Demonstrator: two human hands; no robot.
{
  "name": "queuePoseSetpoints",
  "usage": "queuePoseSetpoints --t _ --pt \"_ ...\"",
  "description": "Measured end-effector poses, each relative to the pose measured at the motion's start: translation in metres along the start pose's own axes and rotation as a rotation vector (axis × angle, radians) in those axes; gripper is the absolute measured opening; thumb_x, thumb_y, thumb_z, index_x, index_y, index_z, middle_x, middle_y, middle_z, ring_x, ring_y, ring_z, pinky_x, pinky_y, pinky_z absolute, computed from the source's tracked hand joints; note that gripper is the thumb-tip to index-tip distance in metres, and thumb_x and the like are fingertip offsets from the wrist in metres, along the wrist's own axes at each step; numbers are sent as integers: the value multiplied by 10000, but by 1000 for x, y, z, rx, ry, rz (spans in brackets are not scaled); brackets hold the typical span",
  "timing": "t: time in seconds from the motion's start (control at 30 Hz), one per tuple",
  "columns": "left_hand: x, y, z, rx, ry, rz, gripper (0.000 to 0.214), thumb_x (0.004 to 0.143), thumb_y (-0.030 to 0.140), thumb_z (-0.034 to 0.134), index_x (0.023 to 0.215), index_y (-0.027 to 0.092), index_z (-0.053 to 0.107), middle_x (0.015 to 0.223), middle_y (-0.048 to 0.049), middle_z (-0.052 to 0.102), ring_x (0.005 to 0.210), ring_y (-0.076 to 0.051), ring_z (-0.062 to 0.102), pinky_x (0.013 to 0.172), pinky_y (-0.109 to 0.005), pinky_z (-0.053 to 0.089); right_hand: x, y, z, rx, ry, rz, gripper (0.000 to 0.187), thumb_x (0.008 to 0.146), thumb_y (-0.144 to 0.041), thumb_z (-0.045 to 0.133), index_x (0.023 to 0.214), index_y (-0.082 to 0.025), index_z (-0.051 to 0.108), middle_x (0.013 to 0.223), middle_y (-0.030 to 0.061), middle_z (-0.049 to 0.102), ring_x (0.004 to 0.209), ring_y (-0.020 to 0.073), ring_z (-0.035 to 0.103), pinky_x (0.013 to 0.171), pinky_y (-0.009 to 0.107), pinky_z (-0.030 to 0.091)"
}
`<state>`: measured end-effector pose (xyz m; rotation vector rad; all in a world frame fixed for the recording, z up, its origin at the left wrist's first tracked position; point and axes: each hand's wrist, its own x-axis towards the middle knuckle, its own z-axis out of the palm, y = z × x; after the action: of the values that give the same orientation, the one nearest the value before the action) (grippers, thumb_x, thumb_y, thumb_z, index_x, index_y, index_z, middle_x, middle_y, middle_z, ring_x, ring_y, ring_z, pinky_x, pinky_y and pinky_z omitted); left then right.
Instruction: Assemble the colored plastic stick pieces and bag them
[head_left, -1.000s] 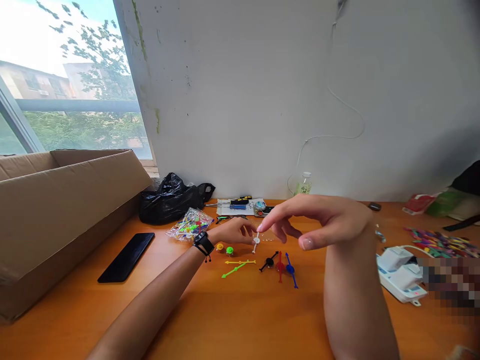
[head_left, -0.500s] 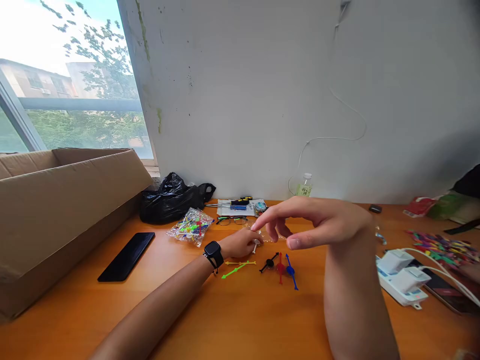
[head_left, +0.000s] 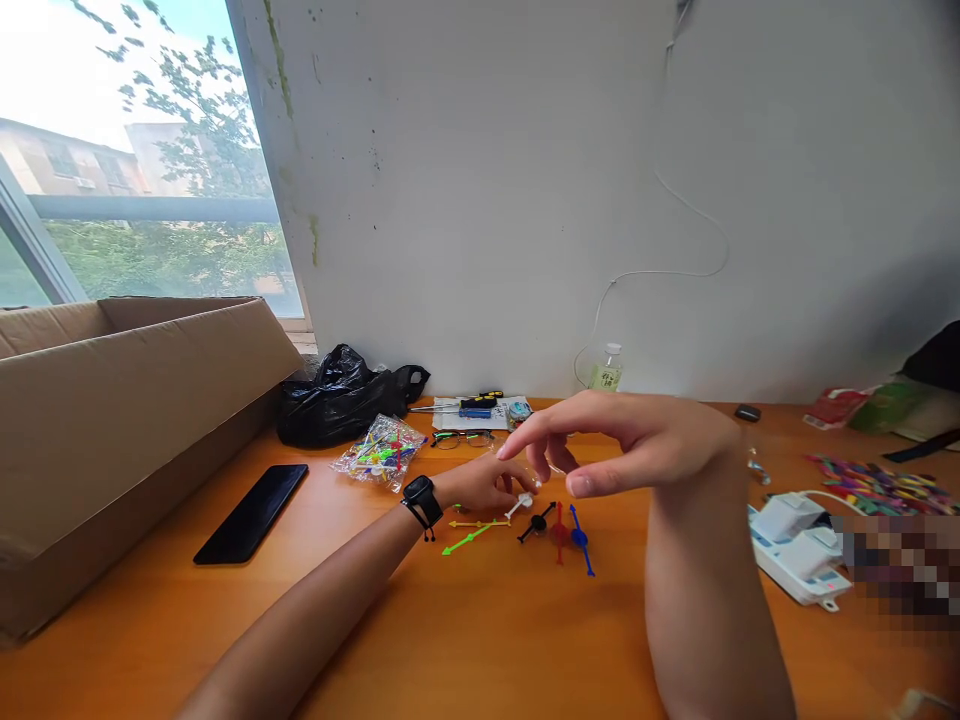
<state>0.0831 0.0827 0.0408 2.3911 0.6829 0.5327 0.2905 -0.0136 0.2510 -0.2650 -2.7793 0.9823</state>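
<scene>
My left hand (head_left: 484, 484), with a black watch on the wrist, rests on the orange table (head_left: 465, 640) and pinches a small white plastic stick piece (head_left: 519, 502). My right hand (head_left: 637, 440) hovers above the table with its fingers loosely spread and holds nothing. Just in front of the left hand lie a yellow stick (head_left: 480, 523), a green stick (head_left: 466, 541), a black piece (head_left: 537, 522), a red piece (head_left: 559, 534) and a blue piece (head_left: 578, 538). A clear bag of coloured pieces (head_left: 381, 451) lies behind the left wrist.
A large open cardboard box (head_left: 112, 420) fills the left side. A black phone (head_left: 251, 513) and a black plastic bag (head_left: 341, 395) lie near it. Screwdrivers (head_left: 472, 404), glasses and a small bottle (head_left: 606, 368) sit by the wall. A white power strip (head_left: 799, 550) lies at the right.
My left hand has drawn back toward me and to the right with the white piece, covering the orange and green round pieces. My right hand has barely shifted.
</scene>
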Motion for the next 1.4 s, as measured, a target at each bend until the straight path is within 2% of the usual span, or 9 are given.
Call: queuePoseSetpoints --t 0.13,0.3,0.4,0.53,0.97,1.1,1.23,1.33,1.4 --pt "-4 7 -25 80 -130 -103 389 849 224 765 1238 203 754 1089 -75 768 969 -236 700 800 -291 551 -1 0 1 16 19 -9 484 1082 -388 652 1500 -148 609 1074 112 749 980 210 700 875 320 583" --pt "-15 9 -49 107 -303 -184 200 744 270 858 919 187 807 839 -29 759 703 -172 663 623 -247 497 0 -2 2 12 30 -12 464 1076 -365 668 1484 -147 625 1117 123 755 1017 215 703 890 319 586" --pt "-18 10 -46 131 -404 -231 180 679 309 914 745 195 792 677 5 711 570 -140 586 572 -252 458 2 -3 2 -5 26 6 469 1074 -360 671 1482 -133 622 1122 131 757 1018 216 705 883 315 585" --pt "-15 13 -38 182 -429 -273 157 667 233 881 622 192 736 572 22 640 515 -128 509 544 -265 413 3 -3 2 -17 21 18 477 1075 -369 669 1490 -139 615 1128 129 760 1017 216 705 879 316 583" --pt "-11 33 -28 358 -456 -358 381 606 391 910 524 200 590 538 -10 585 539 -188 539 586 -333 462 3 2 1 -21 18 28 486 1078 -376 667 1505 -153 600 1129 123 755 1013 210 702 866 309 580" --pt "-15 39 -50 326 -481 -378 369 690 364 847 503 193 578 513 -3 575 516 -163 511 568 -308 423 -1 -1 1 -40 38 23 476 1077 -386 671 1498 -171 611 1108 110 757 1000 205 699 848 292 574" --pt "-26 48 -84 255 -437 -371 232 761 241 739 593 184 589 608 -6 674 567 -153 556 576 -276 412 -3 -1 1 -32 47 50 470 1076 -409 662 1488 -185 625 1082 96 738 968 200 684 829 289 553" --pt "-36 56 -108 166 -384 -339 22 847 182 615 834 199 621 740 7 762 684 -149 650 657 -239 461 2 7 -1 -90 142 174 436 1071 -466 645 1415 -199 664 1055 73 715 923 195 651 791 287 517" --pt "-44 61 -120 29 -343 -257 47 885 186 596 924 196 622 813 -4 782 747 -149 676 704 -233 478 10 15 -1 -162 213 302 412 1063 -513 629 1329 -205 698 1014 59 707 863 190 617 730 280 481"
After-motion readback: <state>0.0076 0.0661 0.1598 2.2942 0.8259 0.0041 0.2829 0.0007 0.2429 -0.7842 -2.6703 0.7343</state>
